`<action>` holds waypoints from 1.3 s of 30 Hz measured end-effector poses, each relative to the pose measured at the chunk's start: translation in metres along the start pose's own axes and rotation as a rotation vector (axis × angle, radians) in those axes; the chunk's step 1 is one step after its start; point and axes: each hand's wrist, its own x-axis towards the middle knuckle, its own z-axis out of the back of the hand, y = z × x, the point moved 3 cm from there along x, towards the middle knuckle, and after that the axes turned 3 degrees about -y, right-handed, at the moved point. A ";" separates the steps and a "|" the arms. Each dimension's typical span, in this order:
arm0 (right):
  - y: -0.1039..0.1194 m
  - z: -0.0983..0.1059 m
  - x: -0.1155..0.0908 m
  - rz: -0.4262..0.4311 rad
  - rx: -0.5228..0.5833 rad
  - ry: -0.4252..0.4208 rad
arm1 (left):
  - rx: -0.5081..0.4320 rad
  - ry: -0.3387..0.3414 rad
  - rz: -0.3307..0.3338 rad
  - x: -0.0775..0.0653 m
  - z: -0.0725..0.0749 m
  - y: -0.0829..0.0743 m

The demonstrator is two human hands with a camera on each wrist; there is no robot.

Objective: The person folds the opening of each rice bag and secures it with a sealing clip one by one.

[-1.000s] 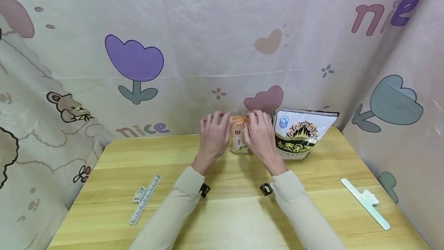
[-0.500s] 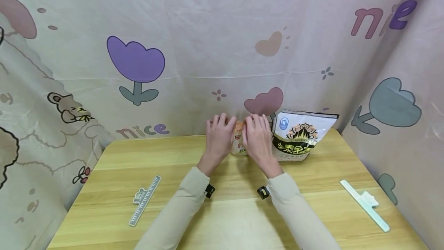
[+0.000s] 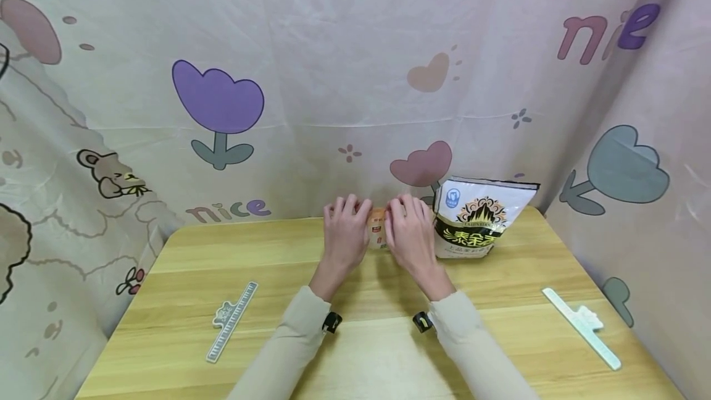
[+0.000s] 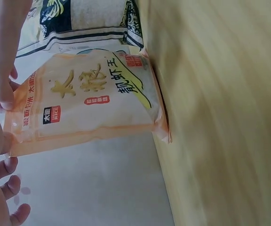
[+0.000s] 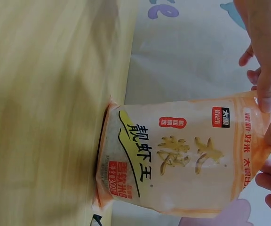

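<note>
A small orange-edged rice bag [image 3: 378,231] stands at the back of the wooden table, its printed front and lower edge plain in both wrist views. My left hand [image 3: 345,234] pinches the left corner of its top edge, thumb in front. On the right corner, my right hand [image 3: 413,234] pinches the same edge, thumb also in front. The other fingers reach over behind the bag, partly hidden. In the left wrist view the bag [image 4: 91,99] has its bottom at the tabletop.
A larger white and black rice bag [image 3: 472,218] stands just right of my right hand. A grey ruler-shaped clip [image 3: 233,321] lies at the left, a pale green clip [image 3: 583,328] at the right. A patterned curtain [image 3: 311,159] hangs behind the table.
The hands first drew closer together, then spread slightly and came lower, bringing the small bag's top edge down with them. The large bag and both clips have stayed put.
</note>
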 end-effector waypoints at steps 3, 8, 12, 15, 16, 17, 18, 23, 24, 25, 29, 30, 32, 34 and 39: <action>0.006 0.002 -0.003 0.007 0.011 0.003 | -0.002 -0.024 0.003 -0.006 0.005 0.002; 0.015 0.007 -0.006 0.026 0.026 0.002 | -0.005 -0.044 0.008 -0.014 0.014 0.003; 0.025 0.009 -0.009 0.057 0.041 0.000 | -0.025 -0.064 0.012 -0.021 0.024 0.006; 0.032 0.011 -0.011 0.072 0.062 -0.002 | -0.044 -0.070 0.025 -0.026 0.032 0.008; 0.034 0.012 -0.012 0.076 0.070 -0.001 | -0.051 -0.069 0.031 -0.028 0.034 0.008; 0.035 0.014 -0.013 0.081 0.074 -0.003 | -0.055 -0.067 0.038 -0.030 0.036 0.008; 0.037 0.015 -0.014 0.084 0.078 -0.002 | -0.060 -0.064 0.045 -0.032 0.038 0.008; 0.043 0.022 -0.019 0.093 0.113 -0.021 | -0.073 -0.058 0.056 -0.040 0.046 0.005; 0.044 0.023 -0.020 0.093 0.123 -0.021 | -0.070 -0.058 0.056 -0.041 0.048 0.005; 0.045 0.024 -0.021 0.093 0.130 -0.017 | -0.067 -0.060 0.056 -0.042 0.050 0.004; 0.050 0.026 -0.022 0.099 0.163 0.009 | -0.060 -0.060 0.066 -0.046 0.057 0.005; 0.052 0.026 -0.023 0.100 0.169 0.013 | -0.060 -0.054 0.068 -0.047 0.059 0.006; 0.054 0.027 -0.023 0.099 0.185 0.019 | -0.061 -0.039 0.071 -0.049 0.063 0.006; 0.056 0.028 -0.023 0.096 0.200 0.026 | -0.058 -0.027 0.073 -0.049 0.067 0.007; 0.062 0.029 -0.024 0.085 0.239 0.051 | -0.056 -0.022 0.065 -0.050 0.078 0.009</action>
